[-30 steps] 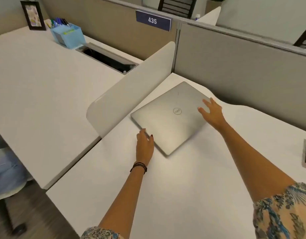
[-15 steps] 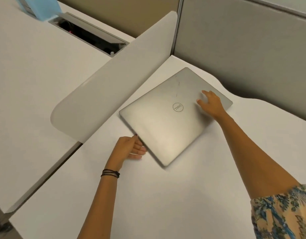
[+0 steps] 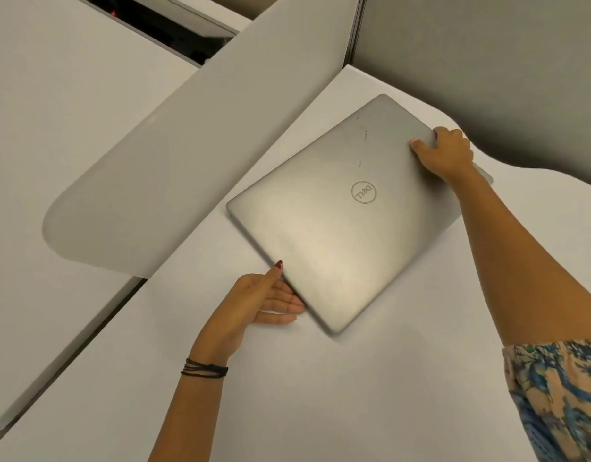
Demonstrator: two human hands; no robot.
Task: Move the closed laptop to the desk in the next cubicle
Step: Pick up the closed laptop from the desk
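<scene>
A closed silver laptop (image 3: 334, 225) lies at an angle on the white desk (image 3: 320, 395) near its far corner. My left hand (image 3: 260, 301) is at the laptop's near left edge, fingers slid under it and thumb against the rim. My right hand (image 3: 447, 151) grips the far right edge, fingers curled over it. The neighbouring desk (image 3: 54, 135) lies to the left, beyond a low white divider (image 3: 174, 175).
Grey cubicle walls (image 3: 487, 61) stand behind the desk corner. A dark cable trough (image 3: 160, 28) runs along the back of the neighbouring desk. The divider rises between the two desks.
My right hand has moved from the lid to the laptop's far right edge and closed on it. My left hand's fingers have gone under the near edge. The camera has come closer.
</scene>
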